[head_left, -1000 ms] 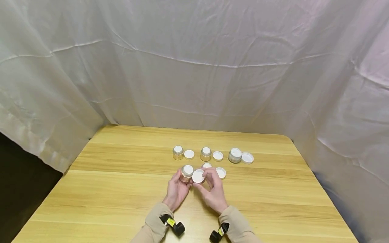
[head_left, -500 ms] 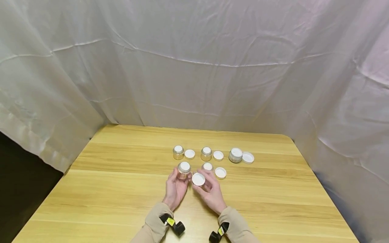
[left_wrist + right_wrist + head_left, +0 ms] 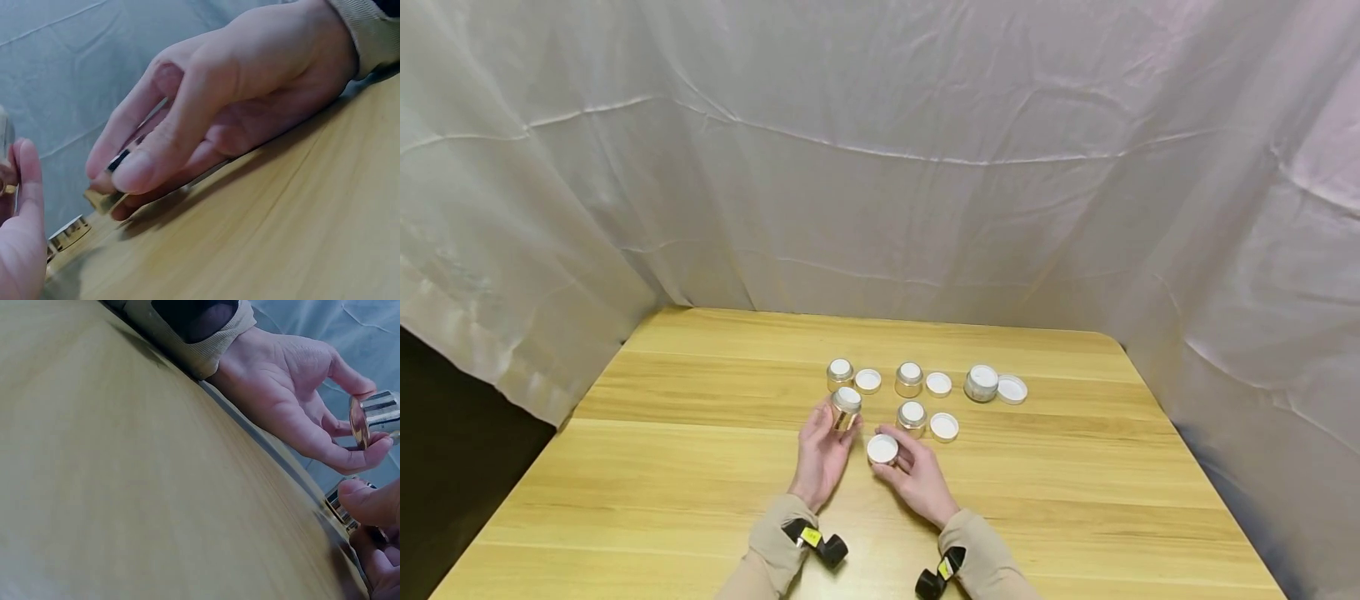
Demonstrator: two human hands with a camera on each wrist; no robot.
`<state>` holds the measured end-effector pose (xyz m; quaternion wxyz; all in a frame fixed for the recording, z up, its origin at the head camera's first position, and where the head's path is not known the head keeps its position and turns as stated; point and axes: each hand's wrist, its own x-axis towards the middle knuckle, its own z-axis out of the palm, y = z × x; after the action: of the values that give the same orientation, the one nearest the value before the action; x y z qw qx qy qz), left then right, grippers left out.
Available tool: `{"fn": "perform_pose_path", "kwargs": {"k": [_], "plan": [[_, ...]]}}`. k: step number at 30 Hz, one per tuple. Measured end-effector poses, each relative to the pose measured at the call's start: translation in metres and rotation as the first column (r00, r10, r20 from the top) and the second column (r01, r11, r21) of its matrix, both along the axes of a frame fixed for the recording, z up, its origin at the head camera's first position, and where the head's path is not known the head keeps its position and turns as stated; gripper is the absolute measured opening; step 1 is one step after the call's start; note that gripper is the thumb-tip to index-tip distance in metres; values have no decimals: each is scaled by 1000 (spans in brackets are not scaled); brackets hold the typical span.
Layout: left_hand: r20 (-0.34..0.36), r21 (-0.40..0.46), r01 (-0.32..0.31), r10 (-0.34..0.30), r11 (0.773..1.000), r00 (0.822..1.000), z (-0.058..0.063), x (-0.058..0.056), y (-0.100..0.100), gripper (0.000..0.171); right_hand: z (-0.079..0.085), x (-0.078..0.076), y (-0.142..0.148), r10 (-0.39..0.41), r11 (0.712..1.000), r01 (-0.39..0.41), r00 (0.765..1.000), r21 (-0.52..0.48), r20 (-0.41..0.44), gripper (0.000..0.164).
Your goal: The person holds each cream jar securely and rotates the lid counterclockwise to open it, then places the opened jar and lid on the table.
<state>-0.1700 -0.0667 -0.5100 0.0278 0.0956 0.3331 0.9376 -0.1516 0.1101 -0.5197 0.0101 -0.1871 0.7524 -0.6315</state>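
Observation:
My left hand (image 3: 820, 462) grips a shiny gold cosmetic jar (image 3: 846, 417) round its sides. It is tilted, with its white top facing up, and is held above the table; the right wrist view shows fingers and thumb around its gold base (image 3: 359, 422). My right hand (image 3: 922, 483) pinches a round jar lid (image 3: 882, 450) between thumb and fingers, white inside up, low over the wood. In the left wrist view the lid's gold rim (image 3: 100, 201) shows under the thumb. Jar and lid are apart.
Just beyond the right hand stands another gold jar (image 3: 912, 421), its upturned lid (image 3: 944, 427) beside it. A back row holds three jars, at left (image 3: 840, 375), middle (image 3: 909, 381) and right (image 3: 981, 384), each with a lid at its right. Grey curtains (image 3: 880, 208) surround the wooden table (image 3: 700, 475).
The left hand has moved left and away from me with the jar, parting it from the lid. The right hand has lowered the lid slightly toward me, uncovering the jar behind it.

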Motion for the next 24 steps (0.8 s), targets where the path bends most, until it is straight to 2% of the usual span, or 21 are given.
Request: {"fn": "perform_pose_path", "kwargs": {"k": [5, 10, 13, 15, 17, 19, 24], "plan": [[-26, -15, -2, 1, 1000, 1000, -1, -3, -7, 28, -1, -1, 0, -1, 998, 2, 1000, 66, -12, 55], [-49, -97, -59, 55, 993, 997, 0, -6, -12, 42, -2, -2, 0, -2, 989, 13, 997, 145, -80, 54], [-38, -139, -100, 95, 985, 995, -1, -7, -13, 50, -1, -2, -1, -9, 964, 54, 985, 262, -170, 53], [-25, -174, -126, 124, 977, 992, -1, -7, -14, 54, -1, -1, -2, -6, 935, 89, 972, 344, -235, 53], [-10, -220, -156, 158, 963, 987, -2, -8, -14, 56, 0, -1, -3, 2, 905, 119, 959, 408, -285, 53], [1, -283, -187, 195, 941, 981, -2, -10, -15, 57, 0, -1, -5, 12, 890, 126, 954, 439, -298, 54], [29, -418, -241, 278, 876, 960, -2, -12, -17, 57, 1, -2, -11, 13, 871, 129, 959, 475, -284, 55]]}}
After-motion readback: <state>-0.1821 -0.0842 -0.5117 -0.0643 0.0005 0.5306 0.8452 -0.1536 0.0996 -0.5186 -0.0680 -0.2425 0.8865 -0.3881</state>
